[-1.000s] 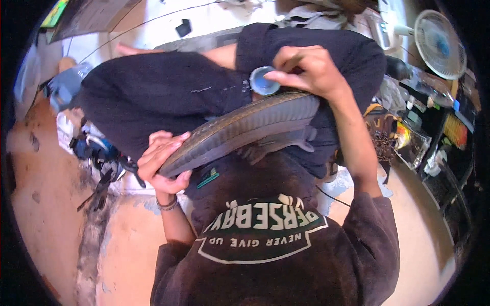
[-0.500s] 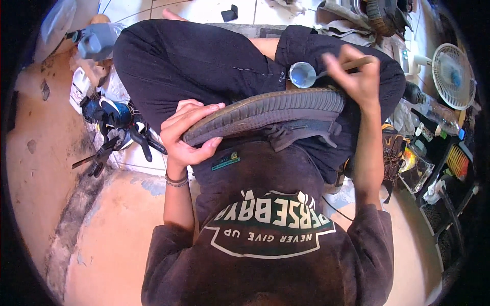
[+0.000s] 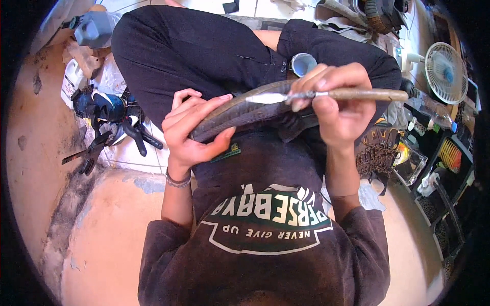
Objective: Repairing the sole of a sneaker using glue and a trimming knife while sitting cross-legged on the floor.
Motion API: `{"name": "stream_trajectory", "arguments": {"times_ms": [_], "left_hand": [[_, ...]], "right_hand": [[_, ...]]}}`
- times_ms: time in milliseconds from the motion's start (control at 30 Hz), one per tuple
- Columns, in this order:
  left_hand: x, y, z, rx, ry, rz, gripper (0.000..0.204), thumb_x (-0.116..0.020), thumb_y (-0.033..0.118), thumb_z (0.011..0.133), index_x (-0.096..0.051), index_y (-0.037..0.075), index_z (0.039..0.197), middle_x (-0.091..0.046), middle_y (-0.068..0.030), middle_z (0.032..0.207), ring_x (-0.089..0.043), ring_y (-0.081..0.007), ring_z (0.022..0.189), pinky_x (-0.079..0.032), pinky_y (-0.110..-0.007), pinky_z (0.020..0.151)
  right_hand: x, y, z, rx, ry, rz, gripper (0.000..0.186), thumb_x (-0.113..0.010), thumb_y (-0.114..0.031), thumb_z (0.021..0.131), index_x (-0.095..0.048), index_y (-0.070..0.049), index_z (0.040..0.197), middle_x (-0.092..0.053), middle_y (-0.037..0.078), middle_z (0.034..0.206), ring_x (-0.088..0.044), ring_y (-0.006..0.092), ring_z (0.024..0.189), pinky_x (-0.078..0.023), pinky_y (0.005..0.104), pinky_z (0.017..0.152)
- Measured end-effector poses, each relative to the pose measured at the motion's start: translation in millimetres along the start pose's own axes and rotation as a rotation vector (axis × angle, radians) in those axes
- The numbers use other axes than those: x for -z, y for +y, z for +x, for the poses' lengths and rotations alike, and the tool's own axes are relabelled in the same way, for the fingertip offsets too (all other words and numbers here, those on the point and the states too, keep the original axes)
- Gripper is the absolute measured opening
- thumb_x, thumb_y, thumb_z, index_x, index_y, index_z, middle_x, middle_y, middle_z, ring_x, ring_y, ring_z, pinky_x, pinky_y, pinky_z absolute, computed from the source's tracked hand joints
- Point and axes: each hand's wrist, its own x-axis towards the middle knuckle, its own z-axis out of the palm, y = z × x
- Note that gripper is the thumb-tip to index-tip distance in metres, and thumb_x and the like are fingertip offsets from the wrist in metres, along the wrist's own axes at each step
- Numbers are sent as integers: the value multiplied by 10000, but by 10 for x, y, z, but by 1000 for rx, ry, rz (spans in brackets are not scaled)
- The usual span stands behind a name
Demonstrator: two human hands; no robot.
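One view here, from the head. Around the middle of the frame, our left hand [image 3: 191,125] pinches one end of the dark shoe [image 3: 250,117], fingers along the far side, thumb on the near side. Right of centre, our right hand [image 3: 343,97] pinches a wooden-handled tool [image 3: 367,94] between thumb and fingers, its pale head over the shoe; can't tell if it's touching. We'd say a low, flat angle and light, even strokes suit this best, with the shoe gripped firmly so it doesn't roll. The small cup [image 3: 303,65] is just above our right fingers, so probably worth not bumping it.
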Motion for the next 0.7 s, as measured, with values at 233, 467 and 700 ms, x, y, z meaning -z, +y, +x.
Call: {"name": "stream_trajectory", "arguments": {"times_ms": [233,467,700], "left_hand": [[46,294,125,-21,-101,156,415,-735,119,623,-697,-60,996,-741,-149,919,-686,-206,704,-436,-413,856],[39,371,175,-37,-101,184,408,-731,132,613,-701,-51,977,-743,-144,920,-690,-204,698,-442,-416,843],[33,405,190,-69,-109,196,402,-728,122,608,-707,-41,975,-743,-142,913,-702,-202,705,-438,-420,849]], "right_hand": [[-193,-84,-55,-6,4,-28,183,-637,1,896,-463,-1,955,-643,132,727,-690,242,743,-550,466,850],[-174,-161,-79,-51,26,-33,180,-654,6,884,-483,10,940,-649,116,735,-708,239,772,-547,448,867],[-164,-217,-98,-91,31,-78,161,-658,27,873,-503,15,916,-655,122,777,-703,203,772,-558,389,847]]}}
